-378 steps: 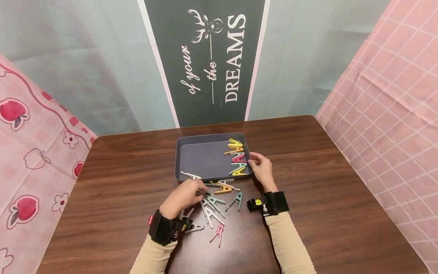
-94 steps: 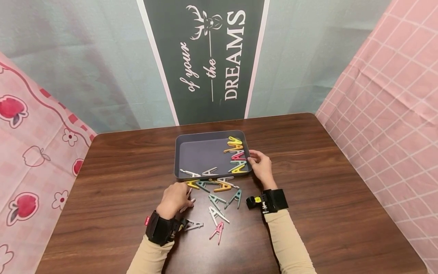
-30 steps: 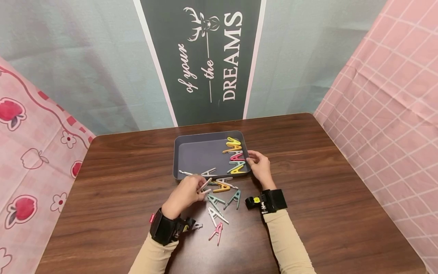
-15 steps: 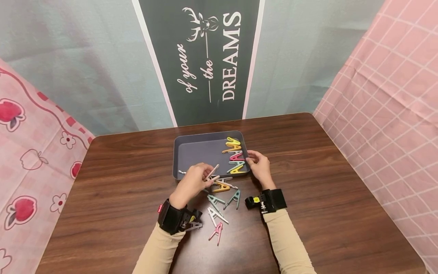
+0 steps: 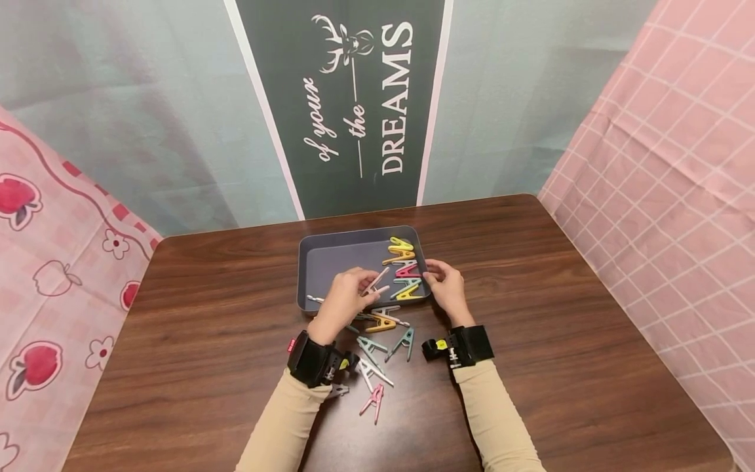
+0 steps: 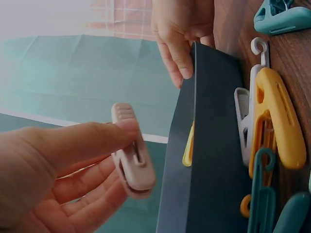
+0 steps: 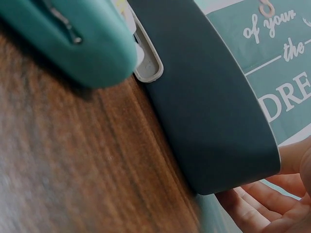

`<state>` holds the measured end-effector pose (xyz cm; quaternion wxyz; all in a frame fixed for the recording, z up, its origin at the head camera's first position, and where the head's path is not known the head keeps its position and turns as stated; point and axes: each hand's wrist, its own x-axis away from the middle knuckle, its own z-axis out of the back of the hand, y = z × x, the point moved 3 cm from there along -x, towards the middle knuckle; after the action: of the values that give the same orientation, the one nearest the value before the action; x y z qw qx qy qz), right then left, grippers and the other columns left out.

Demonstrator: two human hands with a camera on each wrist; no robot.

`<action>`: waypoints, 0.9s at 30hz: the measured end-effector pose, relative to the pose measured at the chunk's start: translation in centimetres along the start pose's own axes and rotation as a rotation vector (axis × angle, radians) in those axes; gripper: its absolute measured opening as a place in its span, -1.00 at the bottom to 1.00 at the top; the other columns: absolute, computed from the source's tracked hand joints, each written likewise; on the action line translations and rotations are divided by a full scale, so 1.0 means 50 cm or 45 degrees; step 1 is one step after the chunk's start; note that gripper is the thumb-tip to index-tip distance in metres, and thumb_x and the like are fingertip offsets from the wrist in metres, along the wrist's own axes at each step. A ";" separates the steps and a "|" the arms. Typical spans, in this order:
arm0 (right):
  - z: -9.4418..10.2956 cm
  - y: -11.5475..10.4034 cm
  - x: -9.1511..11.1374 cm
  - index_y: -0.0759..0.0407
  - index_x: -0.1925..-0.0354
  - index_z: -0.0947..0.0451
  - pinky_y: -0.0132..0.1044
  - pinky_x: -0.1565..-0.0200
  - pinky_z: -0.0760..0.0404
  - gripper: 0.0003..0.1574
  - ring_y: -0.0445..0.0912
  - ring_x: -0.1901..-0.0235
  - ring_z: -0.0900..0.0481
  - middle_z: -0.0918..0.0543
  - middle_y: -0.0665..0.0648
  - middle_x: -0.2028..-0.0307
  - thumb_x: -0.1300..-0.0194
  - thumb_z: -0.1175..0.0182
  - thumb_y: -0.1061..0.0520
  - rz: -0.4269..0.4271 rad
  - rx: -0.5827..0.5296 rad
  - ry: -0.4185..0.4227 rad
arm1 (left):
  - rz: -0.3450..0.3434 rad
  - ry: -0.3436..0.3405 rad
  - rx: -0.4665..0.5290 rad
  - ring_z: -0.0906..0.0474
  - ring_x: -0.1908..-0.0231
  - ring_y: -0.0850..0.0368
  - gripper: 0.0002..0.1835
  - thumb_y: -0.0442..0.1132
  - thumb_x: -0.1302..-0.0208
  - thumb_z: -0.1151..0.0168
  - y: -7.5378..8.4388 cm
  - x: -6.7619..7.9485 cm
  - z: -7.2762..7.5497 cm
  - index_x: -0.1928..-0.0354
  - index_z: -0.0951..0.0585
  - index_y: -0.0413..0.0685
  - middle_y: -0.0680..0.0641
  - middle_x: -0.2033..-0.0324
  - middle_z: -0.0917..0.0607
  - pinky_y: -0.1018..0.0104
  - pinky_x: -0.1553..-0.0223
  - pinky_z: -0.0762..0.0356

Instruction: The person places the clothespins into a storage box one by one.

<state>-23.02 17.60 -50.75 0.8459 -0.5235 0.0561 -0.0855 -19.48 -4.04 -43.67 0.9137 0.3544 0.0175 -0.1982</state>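
My left hand (image 5: 347,295) is over the near part of a dark grey tray (image 5: 302,262). It pinches a pale pink clothespin (image 6: 138,167) between thumb and fingers, the clip's legs spread apart in the head view. My right hand (image 5: 447,288) touches the outside of the tray's right wall, its fingers fairly straight. Along that wall lies a column of clothespins: yellow (image 5: 401,243), orange, red, teal and yellow. A white clothespin (image 5: 315,299) shows at the near left inside the tray, partly hidden by my left hand.
In front of the tray lie loose clothespins: an orange one (image 5: 382,323), a dark teal one (image 5: 407,337), a pale green one (image 5: 371,344), a white one (image 5: 368,370) and a pink one (image 5: 374,396). A grey one (image 5: 339,391) is partly under the left wrist strap.
My left hand has carried the pale pink clothespin from in front of the tray up and right over it. Earlier, a grey clip joined those inside the tray. My right hand stays put.
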 end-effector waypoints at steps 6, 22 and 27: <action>-0.001 0.000 0.000 0.25 -0.13 -0.54 -0.12 -0.01 -0.61 -0.60 0.15 -0.05 -0.64 -0.64 0.35 -0.07 -0.33 -0.14 0.28 -0.005 0.004 0.000 | -0.007 0.012 -0.024 -0.67 0.23 0.00 -0.65 -0.31 -0.12 -0.38 0.003 -0.020 -0.021 0.01 -0.67 -0.22 -0.19 0.18 -0.72 0.20 0.18 -0.67; 0.000 -0.002 0.001 0.27 -0.12 -0.55 -0.23 0.04 -0.61 -0.60 0.16 -0.03 -0.65 -0.65 0.37 -0.04 -0.32 -0.14 0.29 0.011 -0.006 0.008 | 0.108 0.019 -0.169 -0.65 0.22 -0.02 -0.67 -0.30 -0.10 -0.40 -0.016 -0.049 -0.073 0.06 -0.70 -0.21 -0.18 0.22 -0.73 0.18 0.17 -0.62; -0.001 -0.001 0.002 0.27 -0.12 -0.54 -0.29 0.08 -0.59 -0.60 0.16 -0.03 -0.65 -0.65 0.37 -0.05 -0.32 -0.14 0.29 0.012 -0.012 0.004 | 0.132 0.009 -0.235 -0.66 0.20 -0.04 -0.73 -0.32 -0.09 -0.41 -0.022 -0.053 -0.082 0.12 -0.73 -0.18 -0.17 0.25 -0.74 0.15 0.14 -0.62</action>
<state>-22.95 17.54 -50.71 0.8436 -0.5272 0.0602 -0.0819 -21.91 -1.18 -46.98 0.9514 0.2700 0.0205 -0.1468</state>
